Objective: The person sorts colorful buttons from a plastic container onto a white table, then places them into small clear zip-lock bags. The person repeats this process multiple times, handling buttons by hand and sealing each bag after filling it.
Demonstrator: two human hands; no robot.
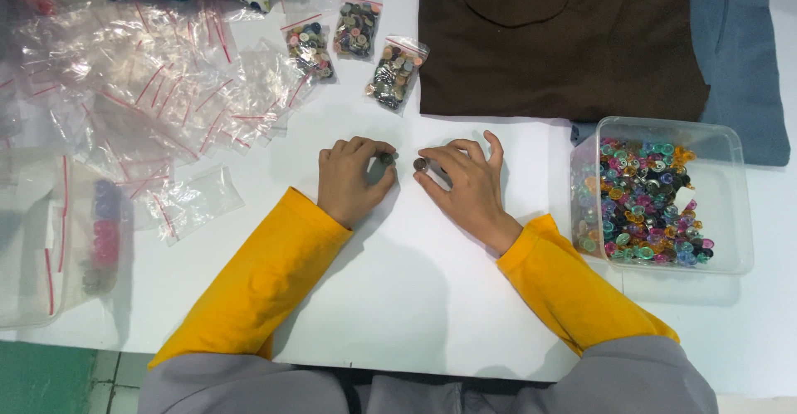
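The left hand is pinching a small dark round button at its fingertips; the right hand is gripping a small brownish round button just beside it; both are hovering over the white table, the clear plastic tub of coloured buttons lying nearer the right hand.

White counter, smooth and matte, filling nearly the whole view. Lit evenly from above; soft shadows cast toward the near edge of the counter. Below the near-left corner of the counter: green floor patch, bordered on its right by pale floor tiles with dark grout lines. Near edge of the counter straight, running left to right. No wall or window within view.
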